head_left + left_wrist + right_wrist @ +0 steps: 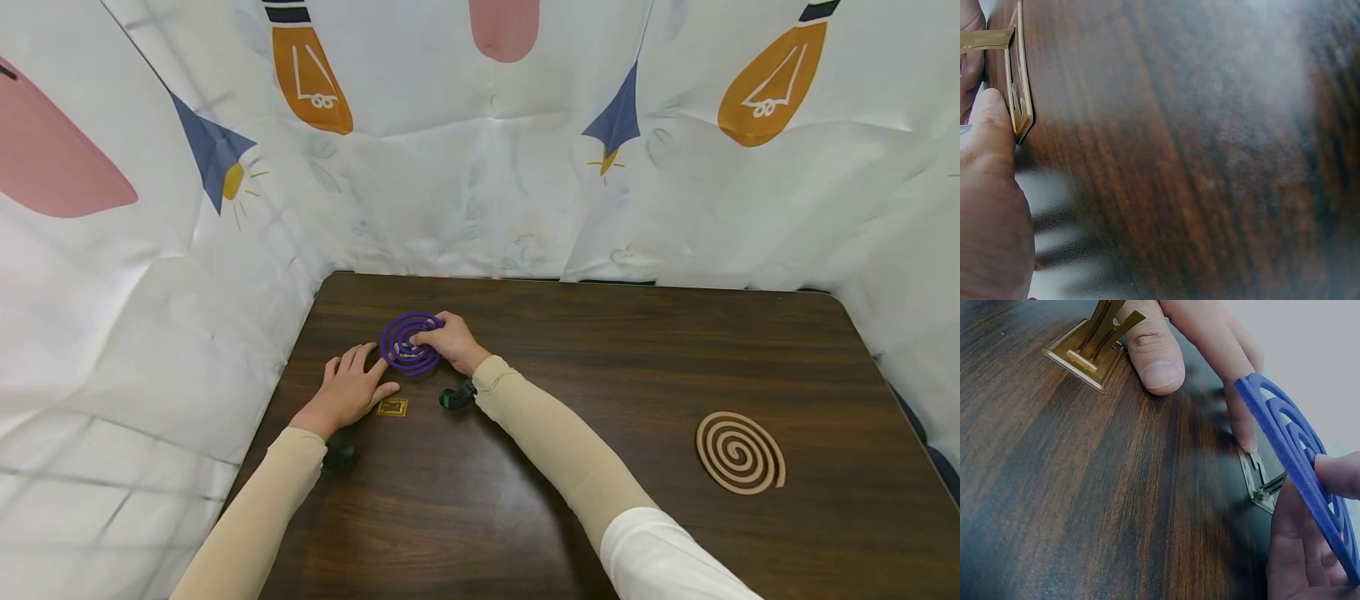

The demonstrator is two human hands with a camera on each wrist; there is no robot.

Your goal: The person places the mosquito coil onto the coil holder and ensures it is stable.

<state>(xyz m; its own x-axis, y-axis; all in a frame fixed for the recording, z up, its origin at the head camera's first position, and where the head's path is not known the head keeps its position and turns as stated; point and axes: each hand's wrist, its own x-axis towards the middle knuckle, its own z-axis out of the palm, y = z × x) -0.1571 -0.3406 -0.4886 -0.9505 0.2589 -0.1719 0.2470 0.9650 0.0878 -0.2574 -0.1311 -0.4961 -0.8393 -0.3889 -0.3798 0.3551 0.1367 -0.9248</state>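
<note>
A purple mosquito coil (1277, 447) is in my right hand (453, 342), pinched between thumb and fingers. In the right wrist view it stands tilted, just above a small silver metal coil stand (1263, 499) that lies on the table. My left hand (343, 398) rests on the tabletop with its fingers spread and straight; one fingertip touches the silver stand's base. Close to the left thumb sits a gold metal coil stand (392, 407), its prongs bent upward in the right wrist view. Whether the coil touches the silver stand's prong is hidden.
A tan mosquito coil (738, 452) lies flat on the right part of the dark wooden table (600, 358). Printed white cloth (465, 183) hangs behind the table and along its sides. Small black devices sit at both wrists.
</note>
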